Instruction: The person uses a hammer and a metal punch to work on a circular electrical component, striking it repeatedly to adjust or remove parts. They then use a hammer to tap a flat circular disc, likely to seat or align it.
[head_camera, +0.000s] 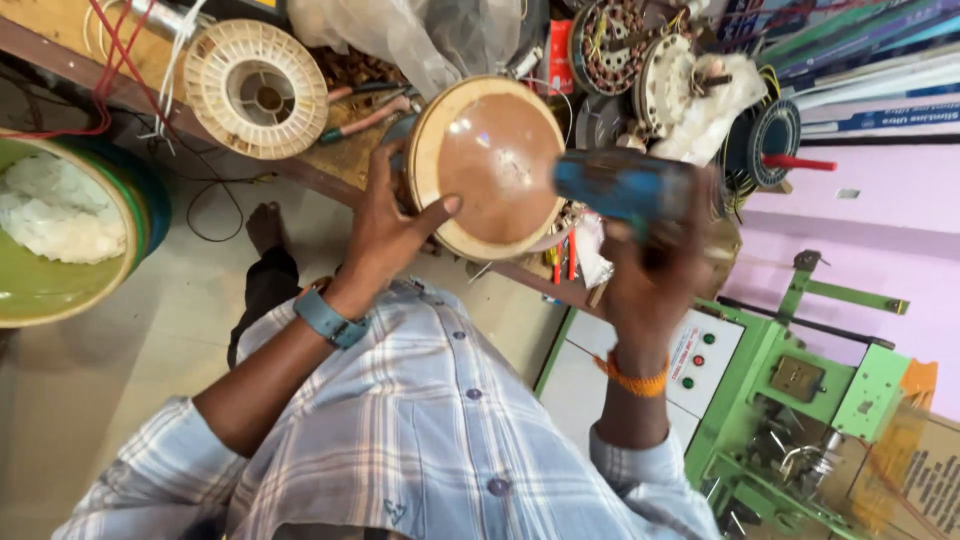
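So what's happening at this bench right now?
A person in a checked shirt holds a round brown dome-shaped cover with a cream rim in the left hand, thumb resting on its face. The right hand grips a blue tool, blurred, raised beside the cover. Behind lie a cream wire spool and wound motor parts on the cluttered workbench; a green machine stands at right.

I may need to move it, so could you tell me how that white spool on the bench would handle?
The white spool looks like hollow ribbed plastic, so probably light and stiff. It lies flat on the bench; stood on edge, its round flanges would likely roll.
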